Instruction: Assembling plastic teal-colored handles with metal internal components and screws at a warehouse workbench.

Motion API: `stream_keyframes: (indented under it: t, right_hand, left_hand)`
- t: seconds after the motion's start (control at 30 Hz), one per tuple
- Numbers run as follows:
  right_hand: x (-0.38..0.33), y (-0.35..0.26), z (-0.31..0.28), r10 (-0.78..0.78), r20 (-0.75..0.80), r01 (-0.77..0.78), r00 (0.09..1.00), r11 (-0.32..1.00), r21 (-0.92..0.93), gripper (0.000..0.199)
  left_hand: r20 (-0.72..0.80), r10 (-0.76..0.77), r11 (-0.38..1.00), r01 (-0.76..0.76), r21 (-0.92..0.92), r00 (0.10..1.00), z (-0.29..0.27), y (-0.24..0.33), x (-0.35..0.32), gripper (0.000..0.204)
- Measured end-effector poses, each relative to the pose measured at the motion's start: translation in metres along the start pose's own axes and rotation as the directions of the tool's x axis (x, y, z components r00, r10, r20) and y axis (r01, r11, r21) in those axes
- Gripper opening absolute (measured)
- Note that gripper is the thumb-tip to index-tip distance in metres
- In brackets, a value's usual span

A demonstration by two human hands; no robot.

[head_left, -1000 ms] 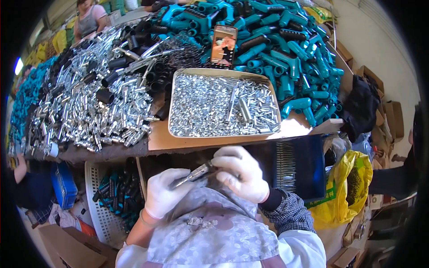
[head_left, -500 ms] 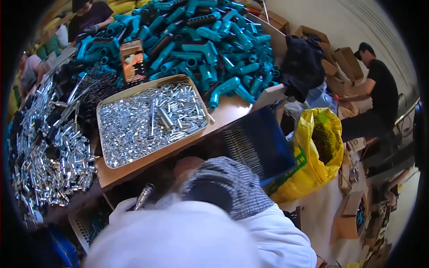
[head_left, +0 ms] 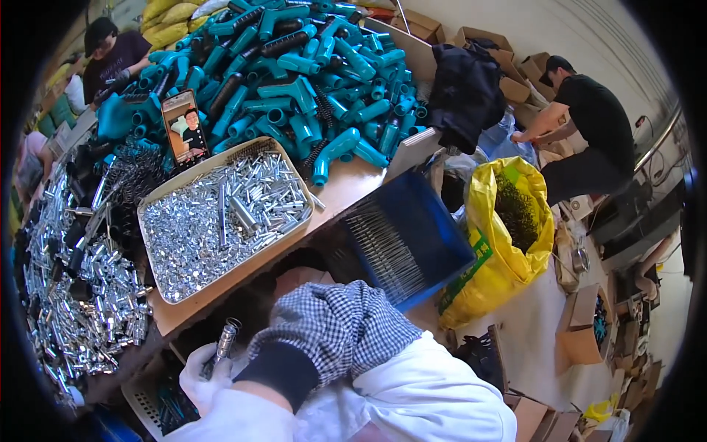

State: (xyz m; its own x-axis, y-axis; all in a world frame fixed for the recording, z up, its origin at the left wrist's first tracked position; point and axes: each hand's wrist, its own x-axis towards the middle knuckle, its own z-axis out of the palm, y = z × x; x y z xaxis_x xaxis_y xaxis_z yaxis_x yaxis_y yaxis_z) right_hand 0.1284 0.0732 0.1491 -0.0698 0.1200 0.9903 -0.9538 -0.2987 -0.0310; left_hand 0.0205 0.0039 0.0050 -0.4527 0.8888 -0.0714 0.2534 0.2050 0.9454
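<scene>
Below the tray [head_left: 291, 234] full of small metal parts, the left hand [head_left: 200, 374] grips a metal tube [head_left: 225, 340]; the right hand is hidden behind its checkered sleeve [head_left: 335, 328], grip unclear.

A: What did the left hand [head_left: 200, 377] hold?
B: White glove, closed round a small metal tube [head_left: 224, 342], tube tilted up. Right hand hidden under a checked sleeve [head_left: 335, 328].
A: And on the bench?
B: Tray [head_left: 221, 276] of silver fittings, phone [head_left: 184, 131] propped behind it, teal pipe parts [head_left: 309, 81] heaped beyond. Blue bin [head_left: 405, 236] to the right w/ thin pins.
</scene>
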Motion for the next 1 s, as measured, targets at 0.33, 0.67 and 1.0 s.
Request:
stream_keyframes:
  t: [0.33,0.67,1.0]
  right_hand:
    - [-0.073,-0.127,-0.094,0.857,-0.092,-0.700,0.507,0.347,-0.624,0.021]
    - [-0.111,-0.251,-0.238,0.158,-0.708,-0.378,0.689,-0.754,-0.537,0.017]
    - [-0.068,-0.206,-0.306,0.196,-0.412,-0.006,0.890,-0.898,-0.439,0.018]
  left_hand:
    - [-0.166,0.081,0.996,-0.072,0.060,0.983,0.007,-0.015,0.002,0.020]
    - [-0.067,0.173,0.971,-0.158,0.180,0.983,0.022,0.016,0.015,0.028]
    - [-0.122,0.141,0.981,-0.122,0.153,0.982,0.019,0.025,0.011,0.033]
